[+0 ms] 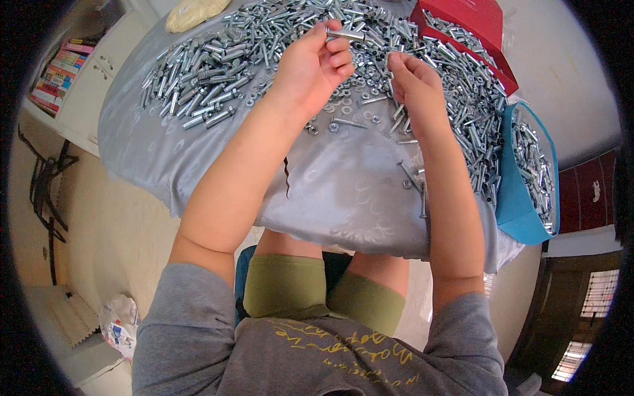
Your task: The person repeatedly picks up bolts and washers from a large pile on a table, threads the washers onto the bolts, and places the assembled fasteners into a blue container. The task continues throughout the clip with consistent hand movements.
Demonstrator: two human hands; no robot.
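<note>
On the tabletop [198, 165], draped in a smooth, silvery-grey patterned cloth, lies a wide heap of bright steel bolts [218, 66], with loose nuts [343, 109] scattered nearer the person. The left hand [310, 66] is closed around one short bolt [345, 34], pinching it at the fingertips above the heap. The right hand [413, 82] is curled just beside it; whether it grips anything small I cannot tell. To do this well, it seems best to keep the bolt steady and level and to bring the two hands close together over the cloth, so that dropped pieces stay in reach. A blue tray [522, 198] of the same shiny cylindrical hardware stands at the right edge, a red box [475, 20] behind it.
</note>
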